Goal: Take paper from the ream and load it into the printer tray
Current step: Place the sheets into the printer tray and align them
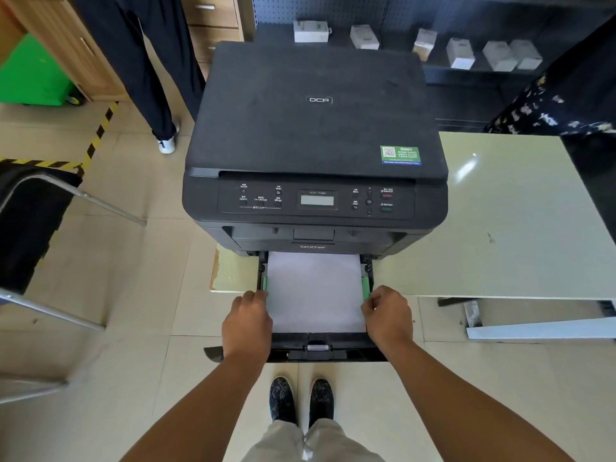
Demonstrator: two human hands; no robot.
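Two hands work at the pulled-out paper tray (320, 348) of the black printer (315, 145), which stands on a pale table (506, 228). We take the printer as our landmark. Our tray juts out from its lower front, past the table's near edge, and a white stack of paper (315, 291) lies flat inside it, its far end tucked under the printer's front.

Our left hand (247, 323) rests on the tray's left side, fingers curled down along the left edge of the paper, just in front of the left green guide (265, 283). Whether those fingertips pinch the guide or only press against the sheet edge we cannot tell. Our right hand (388, 316) sits on the tray's right side, fingers bent and bunched at the near end of the right green guide (366, 286), touching it; a firm grip cannot be confirmed.

Left of the printer stands another person's dark trouser leg (156, 78), with yellow-black floor tape (96, 135) nearby. Behind and right of the printer, small white boxes (461, 53) line a dark shelf. Below the tray, in front of the printer, we see our own dark shoes (301, 400) on the tiled floor.
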